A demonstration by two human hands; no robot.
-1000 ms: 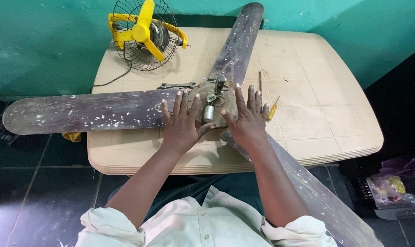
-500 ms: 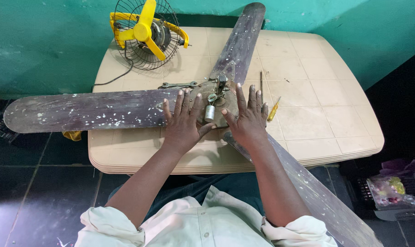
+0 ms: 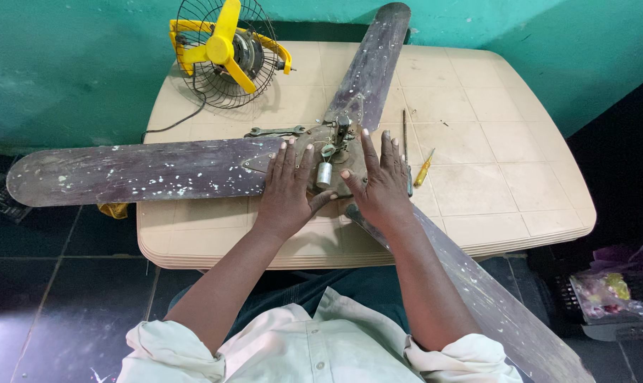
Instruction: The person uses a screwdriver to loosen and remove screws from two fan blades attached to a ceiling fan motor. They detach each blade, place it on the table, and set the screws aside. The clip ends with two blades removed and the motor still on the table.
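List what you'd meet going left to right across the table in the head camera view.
Left fan blade → small yellow table fan → left hand → ceiling fan hub → right hand → yellow-handled screwdriver → bare stretch of the beige table.

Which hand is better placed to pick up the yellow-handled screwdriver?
Right. The right hand lies flat on the ceiling fan hub, on the side of the yellow-handled screwdriver. The left hand would likely have to cross over the hub.
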